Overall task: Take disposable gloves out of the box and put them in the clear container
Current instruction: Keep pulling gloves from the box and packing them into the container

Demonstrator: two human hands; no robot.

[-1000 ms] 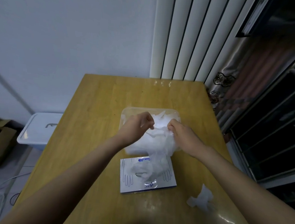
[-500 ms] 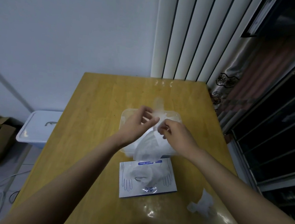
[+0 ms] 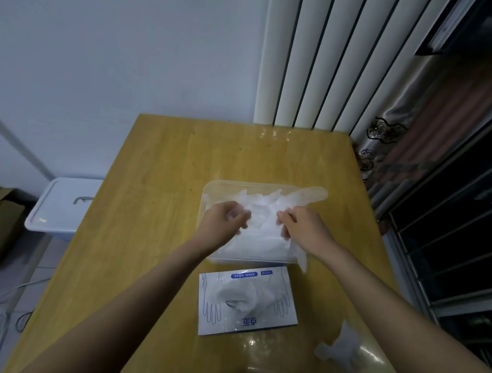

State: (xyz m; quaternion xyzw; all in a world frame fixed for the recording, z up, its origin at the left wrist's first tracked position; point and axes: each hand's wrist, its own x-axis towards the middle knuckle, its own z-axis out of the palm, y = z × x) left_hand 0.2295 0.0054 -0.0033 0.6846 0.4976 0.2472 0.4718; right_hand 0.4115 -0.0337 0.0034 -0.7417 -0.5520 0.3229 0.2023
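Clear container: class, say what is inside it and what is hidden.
A crumpled pile of white disposable gloves fills the clear container, held by the left hand and right hand. One glove hangs over its far right rim. Pile and hands hide the bottom.

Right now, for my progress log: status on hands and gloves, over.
Left hand and right hand both gripping gloves inside the clear container. Glove box nearer, not empty. Loose glove on table right of box; nothing blocking.
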